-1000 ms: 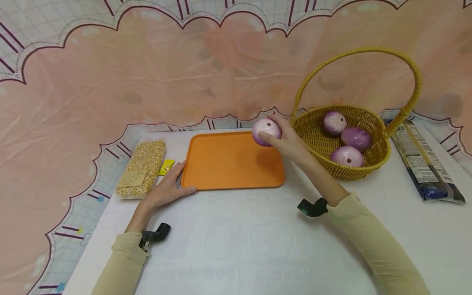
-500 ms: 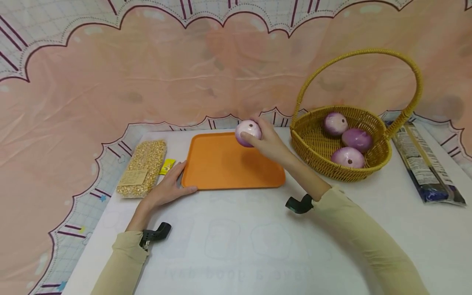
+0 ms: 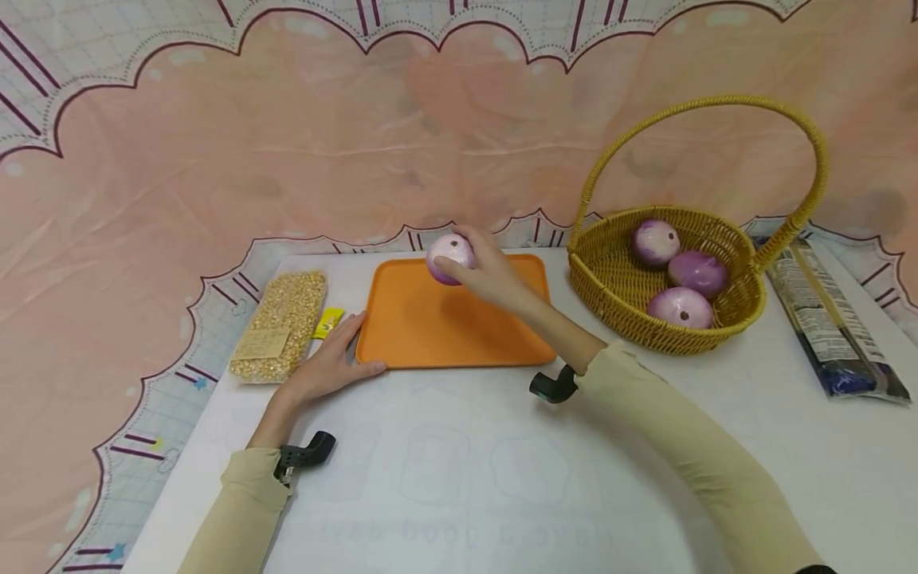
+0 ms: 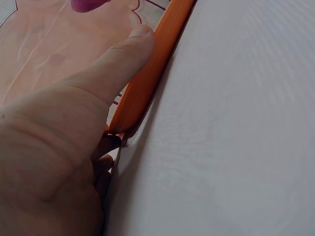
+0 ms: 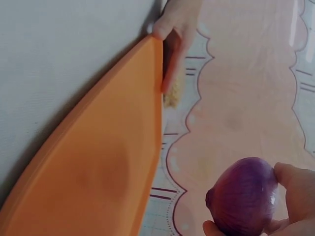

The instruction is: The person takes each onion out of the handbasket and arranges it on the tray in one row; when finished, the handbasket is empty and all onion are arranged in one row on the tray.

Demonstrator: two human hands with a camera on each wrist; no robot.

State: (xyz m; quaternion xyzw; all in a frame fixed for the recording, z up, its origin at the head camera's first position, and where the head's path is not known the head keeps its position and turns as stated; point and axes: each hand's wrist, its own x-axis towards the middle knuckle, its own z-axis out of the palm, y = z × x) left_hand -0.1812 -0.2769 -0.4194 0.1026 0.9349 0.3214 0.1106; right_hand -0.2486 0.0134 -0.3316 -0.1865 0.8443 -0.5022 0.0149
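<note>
My right hand point(image 3: 495, 271) grips a purple onion point(image 3: 449, 259) and holds it over the back part of an orange tray point(image 3: 459, 327). In the right wrist view, fingers and thumb wrap the onion point(image 5: 244, 196), with the tray point(image 5: 98, 157) beyond. My left hand point(image 3: 330, 363) rests at the tray's near left corner, fingers straight along the left side and thumb on the front rim. The left wrist view shows that thumb point(image 4: 123, 61) lying against the tray's rim point(image 4: 147, 78). A yellow wicker basket point(image 3: 602, 307) stands to the right with several onions point(image 3: 681, 308) inside.
A clear bag of corn kernels point(image 3: 283, 323) lies left of the tray, beside a small yellow packet point(image 3: 327, 323). A long dark and silver package point(image 3: 835, 319) lies right of the basket. The tall basket handle point(image 3: 746, 101) arches above. A patterned cloth point(image 3: 358, 159) hangs behind the white table.
My right hand has carried the onion leftward, from the tray's right back corner to farther in over it. The left hand stays at the tray's corner.
</note>
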